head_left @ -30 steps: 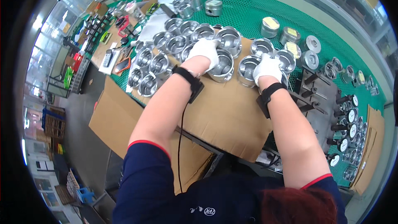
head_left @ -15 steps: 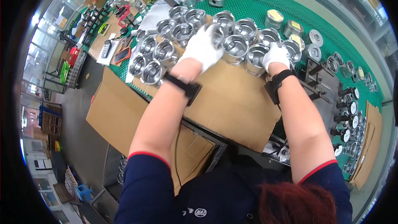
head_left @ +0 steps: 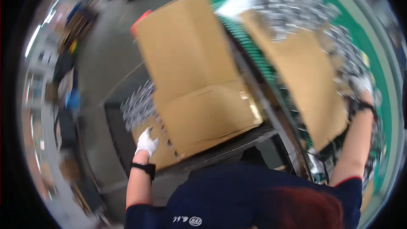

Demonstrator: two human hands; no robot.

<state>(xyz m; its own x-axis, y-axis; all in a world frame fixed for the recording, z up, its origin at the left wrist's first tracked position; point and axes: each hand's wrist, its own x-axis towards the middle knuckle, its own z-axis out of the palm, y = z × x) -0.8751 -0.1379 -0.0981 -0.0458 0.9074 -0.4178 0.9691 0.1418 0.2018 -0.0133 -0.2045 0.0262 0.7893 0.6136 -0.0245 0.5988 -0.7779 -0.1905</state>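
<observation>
The green-matted bench (head_left: pixel 246 38) is filling the right side of the scene, and a large folded cardboard sheet (head_left: pixel 190 59) is lying to its left, partly covering a dark crate (head_left: pixel 114 123). A flatter cardboard liner (head_left: pixel 303 68) is stretching along the bench. Bench parts (head_left: pixel 292 10), grey and metallic, are crowding the liner's far end, while a right-hand row (head_left: pixel 344 51) of similar parts is running down its right edge. A smaller cluster of metal parts (head_left: pixel 137 104) is sitting in the crate, left of the folded sheet. The left hand (head_left: pixel 147 141), in a white glove, is hanging just on the near side of this cluster, fingers parted and seemingly holding nothing, so the cluster is lying far and slightly left of that grip; the right hand (head_left: pixel 361 84), also gloved, is resting well apart, at the row's near end, blur hiding whether it is gripping anything. The cluster's long axis is running from near left to far right, but blur is masking which way any single part is pointing
</observation>
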